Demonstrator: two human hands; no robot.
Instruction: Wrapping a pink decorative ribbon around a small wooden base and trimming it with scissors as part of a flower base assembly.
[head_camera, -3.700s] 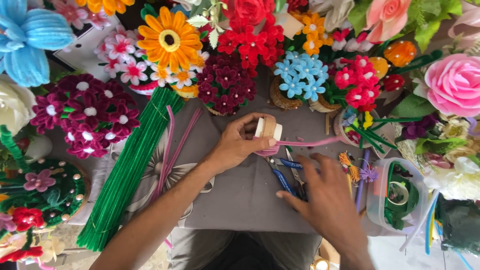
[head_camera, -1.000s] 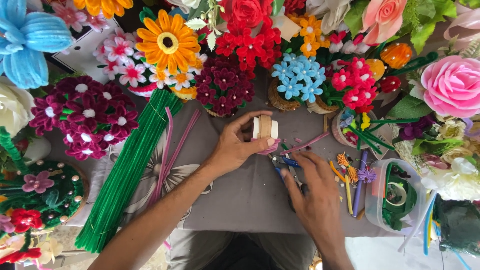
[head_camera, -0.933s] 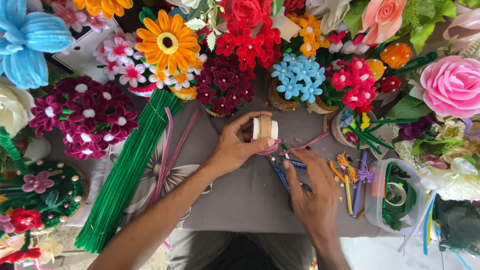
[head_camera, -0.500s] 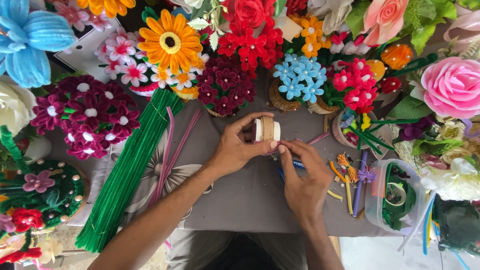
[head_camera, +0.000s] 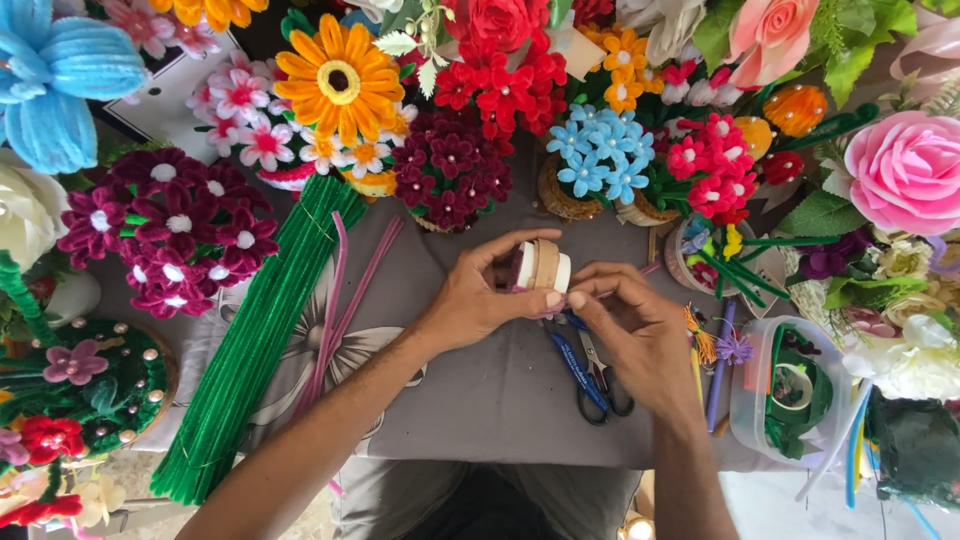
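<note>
My left hand (head_camera: 478, 295) grips a small tan and white spool (head_camera: 541, 266) upright above the grey cloth (head_camera: 480, 390). My right hand (head_camera: 628, 330) has come up beside it, its fingertips pinched at the spool's lower right edge, where a thin pink pipe cleaner strand (head_camera: 650, 268) runs off to the right. Blue-handled scissors (head_camera: 590, 370) lie on the cloth just under my right hand. Whether the right fingers hold the strand is hard to tell.
A thick bundle of green pipe cleaners (head_camera: 255, 340) and a few pink ones (head_camera: 340, 310) lie at left. Pipe-cleaner flower pots ring the cloth: an orange daisy (head_camera: 338, 80), dark red blooms (head_camera: 455, 170), blue flowers (head_camera: 603, 160). A clear plastic tub (head_camera: 785, 390) stands at right.
My right hand has moved from lying over the scissors up to the spool, meeting my left hand. The left hand and spool have stayed almost in place.
</note>
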